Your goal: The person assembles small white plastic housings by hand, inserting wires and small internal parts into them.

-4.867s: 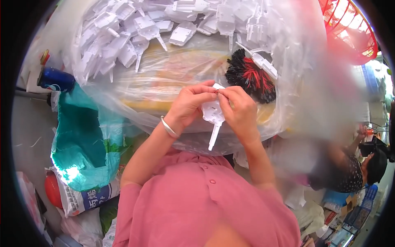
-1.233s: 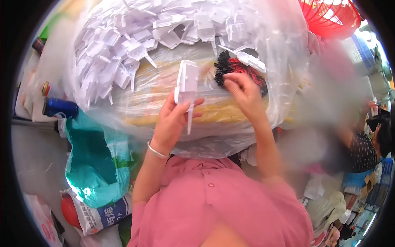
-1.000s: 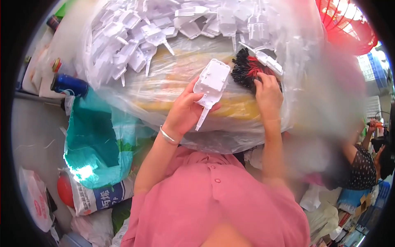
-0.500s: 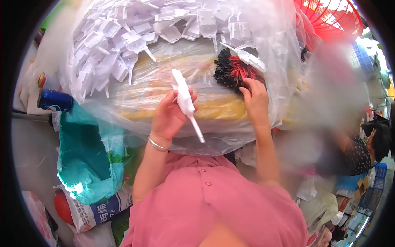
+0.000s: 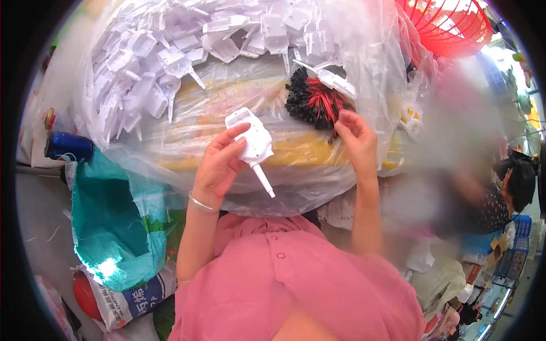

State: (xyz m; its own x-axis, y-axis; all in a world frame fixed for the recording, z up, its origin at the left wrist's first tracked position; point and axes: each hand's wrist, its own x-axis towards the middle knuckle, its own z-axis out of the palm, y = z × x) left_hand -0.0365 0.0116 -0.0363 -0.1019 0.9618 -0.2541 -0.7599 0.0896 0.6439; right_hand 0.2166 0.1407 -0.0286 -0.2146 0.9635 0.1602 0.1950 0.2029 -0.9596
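My left hand grips a white plastic casing, boxy at one end with a thin stem pointing down and toward me. Its flat face, with small holes, is turned up. To the right, my right hand is closed in a pinch at the near edge of a bundle of red and black wires. A thin dark wire end shows just below the fingertips. Another white casing lies across the top of the bundle. Behind, many similar white casings are heaped on clear plastic sheeting.
A red plastic basket stands at the far right. Left of the work surface are a blue can and an open teal sack, with a printed white-and-blue bag below. A person in dark dotted clothing is at the right.
The casing in my left hand has turned from edge-on to showing its flat face, and my thumb and finger now hold its side. My right hand has drawn slightly toward me, fingers pinched at the wires.
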